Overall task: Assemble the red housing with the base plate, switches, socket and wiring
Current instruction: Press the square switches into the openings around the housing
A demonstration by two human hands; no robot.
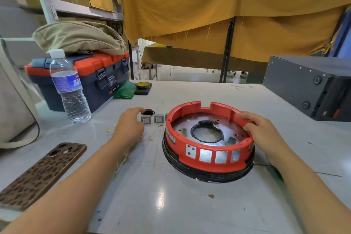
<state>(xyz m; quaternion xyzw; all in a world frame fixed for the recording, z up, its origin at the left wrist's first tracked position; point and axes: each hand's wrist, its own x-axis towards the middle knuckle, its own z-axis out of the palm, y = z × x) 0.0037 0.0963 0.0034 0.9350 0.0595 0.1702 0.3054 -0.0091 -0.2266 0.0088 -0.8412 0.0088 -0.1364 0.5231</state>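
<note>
The round red housing (208, 163) sits on the white table with a metal base plate (182, 129) inside it and a black ring under it. My right hand (260, 129) grips the housing's right rim. My left hand (129, 125) reaches with curled fingers toward the small black socket (148, 112); whether the fingertips touch it I cannot tell. Two grey switches (145, 119) (158, 118) lie in a row just left of the housing, a third is partly hidden behind its rim. Thin wires with yellow terminals (154, 133) lie beside my left hand.
A phone in a brown patterned case (43, 173) lies at the near left. A water bottle (68, 89) and a red and navy toolbox (95, 78) stand at the back left. A black box (311, 85) is at the right, yellow tape (142, 84) behind.
</note>
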